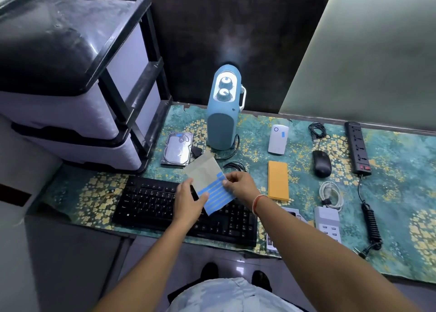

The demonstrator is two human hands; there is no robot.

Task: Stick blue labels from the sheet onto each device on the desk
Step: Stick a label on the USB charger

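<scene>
The label sheet (210, 186) is held above the far edge of the black keyboard (165, 205), near the middle of the bench (401, 193); its upper half is bare backing, its lower half carries about five blue strips, though the exact count is hard to make out. The left hand (188, 199) grips the sheet's left edge with curled fingers, thumb on top. The right hand (240, 184) pinches at the sheet's right edge, where one small blue label (220, 174) lifts beside the thumb. At 11 o'clock from the sheet lies one hard drive (177, 151) with a blue label on its top edge; the sheet's corner hides a dark item beside it. At 12 o'clock stands one blue heater (223, 113) with two knobs. At 2 o'clock lies one white device (278, 139) carrying a blue label. At 3 o'clock lie one orange power bank (278, 180), one black mouse (321, 163) and one black power strip (357, 147). At 4 o'clock sits one white USB charger (328, 223), with a small box beside it largely hidden by the right forearm. A black-framed drawer unit (77, 80) fills the 10 o'clock side, cut off by the frame.
</scene>
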